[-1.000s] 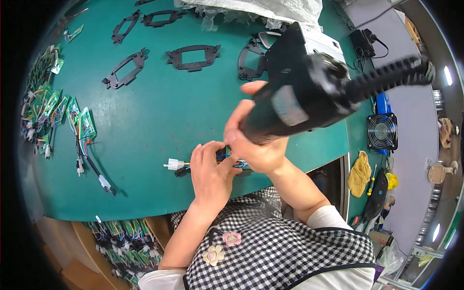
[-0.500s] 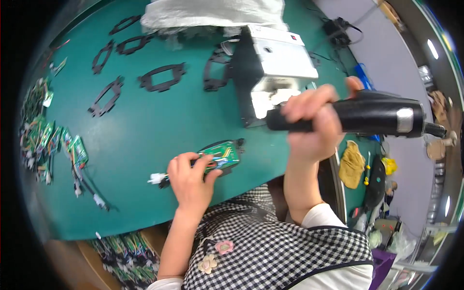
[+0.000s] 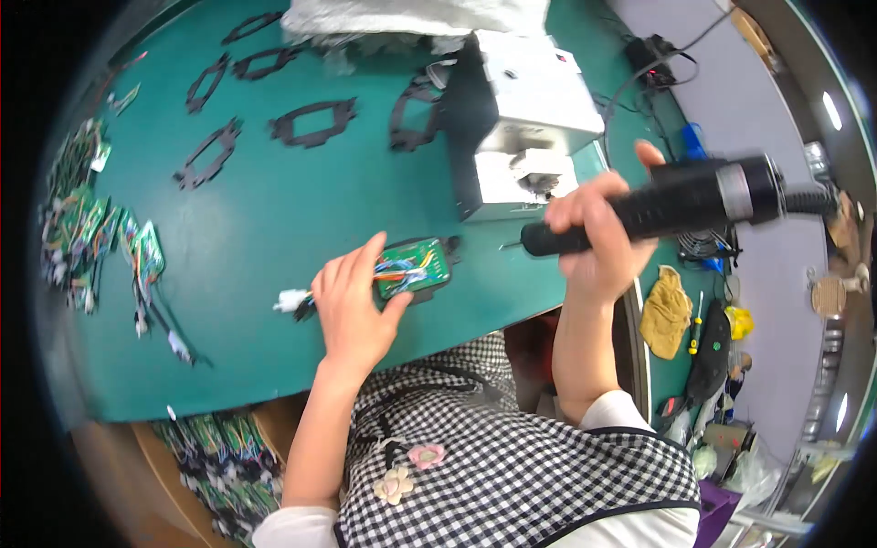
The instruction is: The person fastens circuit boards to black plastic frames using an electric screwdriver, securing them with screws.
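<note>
My left hand (image 3: 352, 301) grips a black plastic frame near the table's front edge, thumb on its near side and fingers on its far side. In this frame sits a green circuit board (image 3: 422, 265) with coloured wires across it. White and black connectors (image 3: 292, 300) stick out to the left of my hand. My right hand (image 3: 603, 233) is wrapped round a black electric screwdriver (image 3: 676, 201), held almost level above the table's right side. Its thin bit (image 3: 510, 245) points left toward the board, apart from it. A white-and-black machine (image 3: 534, 100) stands just beyond the screwdriver.
Several black frames (image 3: 313, 122) lie across the far table. Wired circuit boards (image 3: 82, 224) are heaped at the left, and more fill a cardboard box (image 3: 228, 457) below the edge. White sheeting (image 3: 411, 14) lies at the back. A tan cloth (image 3: 666, 312) and a yellow screwdriver (image 3: 697, 324) lie right.
My left fingers have shifted from over the wires to the frame's edges. The electric screwdriver has come away from the machine, and its bit now shows. The whole view has shifted slightly.
</note>
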The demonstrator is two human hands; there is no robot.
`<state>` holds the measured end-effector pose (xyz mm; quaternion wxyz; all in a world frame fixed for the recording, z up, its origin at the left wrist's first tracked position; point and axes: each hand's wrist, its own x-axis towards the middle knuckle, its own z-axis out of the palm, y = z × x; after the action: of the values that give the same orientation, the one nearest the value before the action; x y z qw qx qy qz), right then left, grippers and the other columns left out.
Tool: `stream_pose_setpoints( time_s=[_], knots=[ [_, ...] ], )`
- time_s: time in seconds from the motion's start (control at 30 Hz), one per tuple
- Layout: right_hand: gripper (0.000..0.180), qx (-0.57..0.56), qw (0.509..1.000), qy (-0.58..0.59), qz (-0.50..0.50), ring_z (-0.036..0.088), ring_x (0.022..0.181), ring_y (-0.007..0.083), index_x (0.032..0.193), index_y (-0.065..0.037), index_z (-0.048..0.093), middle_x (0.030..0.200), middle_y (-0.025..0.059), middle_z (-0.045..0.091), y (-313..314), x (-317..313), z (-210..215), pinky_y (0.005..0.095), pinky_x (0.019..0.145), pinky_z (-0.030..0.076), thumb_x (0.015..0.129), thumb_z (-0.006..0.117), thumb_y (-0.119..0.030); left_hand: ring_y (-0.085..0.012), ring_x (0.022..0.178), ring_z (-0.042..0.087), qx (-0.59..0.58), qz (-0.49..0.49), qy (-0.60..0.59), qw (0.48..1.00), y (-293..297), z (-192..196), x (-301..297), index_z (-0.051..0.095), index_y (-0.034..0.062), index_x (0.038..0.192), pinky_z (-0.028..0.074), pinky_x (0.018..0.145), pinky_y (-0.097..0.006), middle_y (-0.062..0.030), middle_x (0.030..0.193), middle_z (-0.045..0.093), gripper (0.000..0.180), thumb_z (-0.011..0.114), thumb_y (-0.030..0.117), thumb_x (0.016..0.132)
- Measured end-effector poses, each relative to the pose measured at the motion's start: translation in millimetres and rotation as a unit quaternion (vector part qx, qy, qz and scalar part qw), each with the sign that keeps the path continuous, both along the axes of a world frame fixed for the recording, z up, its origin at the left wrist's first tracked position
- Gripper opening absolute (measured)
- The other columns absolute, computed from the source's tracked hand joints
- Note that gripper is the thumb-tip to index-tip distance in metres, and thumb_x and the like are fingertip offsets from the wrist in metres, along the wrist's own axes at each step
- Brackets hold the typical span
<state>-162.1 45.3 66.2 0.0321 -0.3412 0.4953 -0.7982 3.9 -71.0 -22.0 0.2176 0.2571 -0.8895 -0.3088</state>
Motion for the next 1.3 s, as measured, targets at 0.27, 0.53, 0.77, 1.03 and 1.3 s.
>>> stream_pose_setpoints(
  time_s=[0.27,0.53,0.77,1.03,1.3],
  knots=[
    [0.074,0.057,0.987,0.009,0.149,0.054,0.06,0.0184,0.133,-0.005,0.009,0.067,0.0088,0.049,-33,67,-39,0.0339,0.061,0.048,0.076,0.057,0.0,-0.0218,0.097,0.051,-0.019,0.016,0.029,0.999,4,-10,-2,0.048,0.0115,0.119,0.033,0.088,-0.037,-0.0047,0.104,0.057,0.073,0.078,0.008,0.052],
    [0.031,0.142,0.978,0.01,0.154,0.059,0.068,0.0228,0.091,0.001,0.05,0.082,0.0092,0.059,-52,68,-48,0.0326,0.067,0.048,0.064,0.064,-0.005,-0.0223,0.095,0.05,-0.043,0.005,0.025,0.999,3,-10,-1,0.048,0.0111,0.119,0.033,0.086,-0.037,-0.0043,0.104,0.056,0.067,0.07,0.005,0.057],
    [0.055,0.164,0.931,0.18,0.272,0.06,0.07,0.0223,0.104,0.004,0.049,0.083,0.0127,0.06,-74,57,-37,0.0285,0.069,0.047,0.054,0.067,-0.012,-0.0249,0.091,0.049,0.016,0.016,0.088,0.996,2,-25,-2,0.051,0.0036,0.1,0.033,0.082,-0.038,-0.0063,0.091,0.054,0.034,0.056,0.018,0.069],
    [0.067,-0.141,0.978,-0.071,0.134,0.051,0.057,0.0175,0.127,0.0,0.016,0.069,0.0088,0.05,-30,51,-4,0.0323,0.059,0.046,0.072,0.054,-0.002,-0.0261,0.092,0.05,-0.02,0.028,0.039,0.999,-32,3,14,0.054,0.0096,0.112,0.035,0.084,-0.039,-0.0063,0.1,0.056,0.065,0.078,0.009,0.052],
    [0.058,-0.005,0.998,-0.053,0.036,0.05,0.053,0.0168,0.124,-0.004,0.023,0.063,0.0069,0.047,7,36,-53,0.0328,0.055,0.046,0.078,0.058,-0.005,-0.0274,0.113,0.043,-0.15,0.033,-0.082,0.985,-157,23,-30,0.059,0.0091,0.105,0.03,0.095,-0.039,-0.0112,0.115,0.052,0.048,0.075,0.019,0.061]
  ],
)
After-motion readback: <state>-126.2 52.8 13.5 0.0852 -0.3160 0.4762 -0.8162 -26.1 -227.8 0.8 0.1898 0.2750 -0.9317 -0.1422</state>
